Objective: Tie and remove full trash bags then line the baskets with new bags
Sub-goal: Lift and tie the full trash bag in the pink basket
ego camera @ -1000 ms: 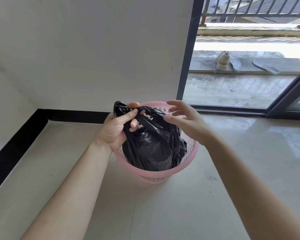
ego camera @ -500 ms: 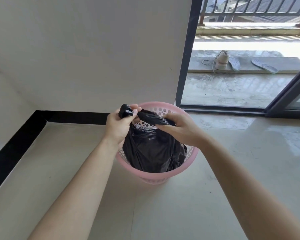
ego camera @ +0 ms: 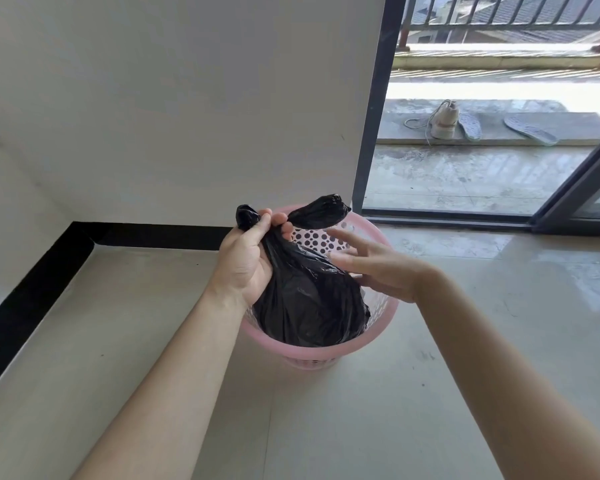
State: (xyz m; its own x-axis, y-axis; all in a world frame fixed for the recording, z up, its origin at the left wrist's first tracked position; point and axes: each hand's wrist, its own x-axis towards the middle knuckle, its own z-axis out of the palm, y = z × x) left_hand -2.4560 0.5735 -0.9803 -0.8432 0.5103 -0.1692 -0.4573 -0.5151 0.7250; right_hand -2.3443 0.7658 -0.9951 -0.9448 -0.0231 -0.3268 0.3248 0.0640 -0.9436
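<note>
Trash bag (ego camera: 309, 306), in its pink basket (ego camera: 312, 353), is being gripped at the neck by the left hand (ego camera: 246, 265) (right hand (ego camera: 381, 275) spread, empty); tying, removal, relining apparently pending.

Trash bag (ego camera: 309, 303) in basket (ego camera: 388, 313) on floor (ego camera: 361, 427), wall (ego camera: 187, 98) behind, shoe (ego camera: 444, 121) beyond doorway

likely home, balcony door (ego camera: 371, 109), shoe (ego camera: 444, 121)
</note>
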